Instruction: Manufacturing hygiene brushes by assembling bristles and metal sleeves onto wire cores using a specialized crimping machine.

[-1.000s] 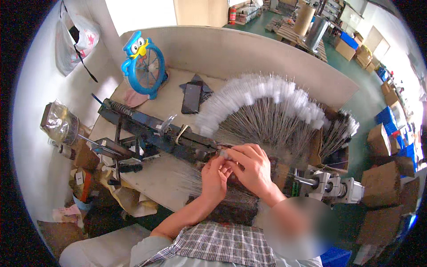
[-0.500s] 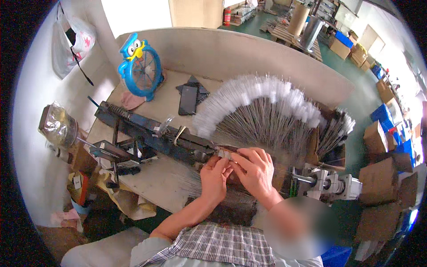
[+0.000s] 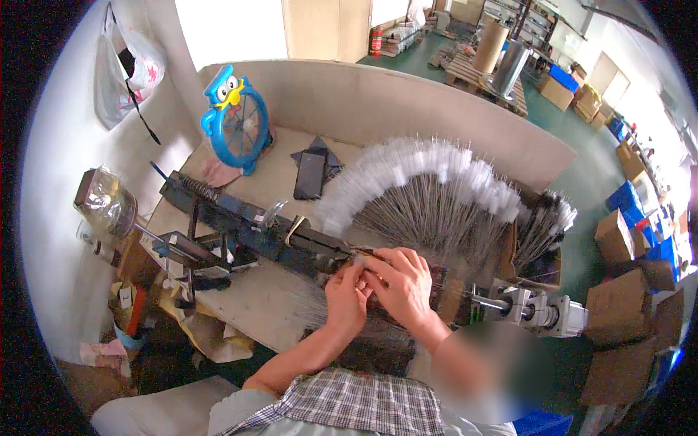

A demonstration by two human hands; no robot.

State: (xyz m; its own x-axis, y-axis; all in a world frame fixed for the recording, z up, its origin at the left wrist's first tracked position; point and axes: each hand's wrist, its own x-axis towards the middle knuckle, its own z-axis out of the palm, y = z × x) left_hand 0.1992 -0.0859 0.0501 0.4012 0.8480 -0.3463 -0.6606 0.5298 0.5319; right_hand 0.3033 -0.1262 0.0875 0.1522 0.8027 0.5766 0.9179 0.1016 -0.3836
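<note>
1. Our left hand (image 3: pixel 345 294) and right hand (image 3: pixel 403 283) meet at the near end of the long dark-blue machine (image 3: pixel 247 225) that runs diagonally across the workbench (image 3: pixel 276 305). The fingertips of both hands touch each other there.
2. Finger state: both sets of fingers are curled inward and pinched close together on a small pale piece at the machine's end. We cannot tell what the piece is; it may be the tip of a brush wire.
3. Location of the work: the pinched piece sits just in front of the fan of white-tipped wire brushes (image 3: pixel 429 189), which spreads over the bench behind the hands. A second, darker bundle of brushes (image 3: pixel 545 225) stands to the right of the fan.
4. Risk, slipping: the grip is a fingertip pinch only. A small pull from the machine could draw the piece out of the fingers.
5. Risk, snagging: the right wrist lies close to the brush stems. A sideways move could knock the fan out of order.
6. Risk, pinching: the fingers rest against the machine's metal parts, so any motion of the mechanism could catch them.
7. Hidden: the hands cover the contact point, so the exact grip is not shown. The silver motor (image 3: pixel 552 316) is partly cut off by a blurred patch.
</note>
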